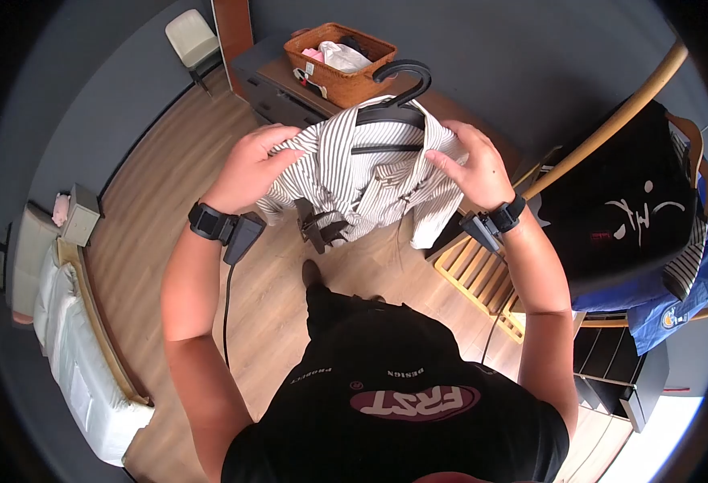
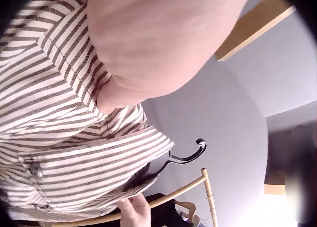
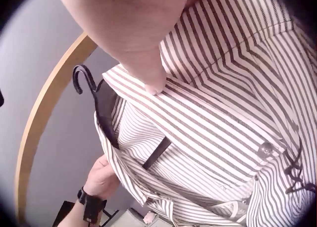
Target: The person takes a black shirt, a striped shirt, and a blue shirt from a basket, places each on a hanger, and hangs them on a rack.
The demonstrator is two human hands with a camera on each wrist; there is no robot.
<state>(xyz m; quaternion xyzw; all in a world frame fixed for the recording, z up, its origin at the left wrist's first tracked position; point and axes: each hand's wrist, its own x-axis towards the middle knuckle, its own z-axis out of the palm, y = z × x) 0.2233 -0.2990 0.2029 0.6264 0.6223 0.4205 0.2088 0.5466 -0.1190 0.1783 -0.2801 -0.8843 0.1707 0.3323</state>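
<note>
A white shirt with dark stripes (image 1: 338, 161) is held up in front of the body, its collar open around a black hanger (image 1: 427, 80). The hanger's hook sticks up above the collar, and its lower bar shows inside the neck. My left hand (image 1: 249, 173) grips the shirt at one shoulder, thumb on the front of the cloth. At the opposite shoulder, my right hand (image 1: 478, 165) holds the fabric, its thumb (image 3: 154, 83) pressing beside the collar. The fingers behind the cloth are mostly hidden. A dark strap-like piece (image 1: 315, 229) hangs at the shirt's lower front.
Beyond the shirt, a brown basket (image 1: 350, 90) with cloth items stands on a dark cabinet (image 1: 277, 101). To the right, a wooden rack rail (image 1: 627, 105) bears a black garment (image 1: 611, 201) above a slatted shelf (image 1: 474, 278). A bed (image 1: 88, 386) and white chair (image 1: 191, 39) stand left.
</note>
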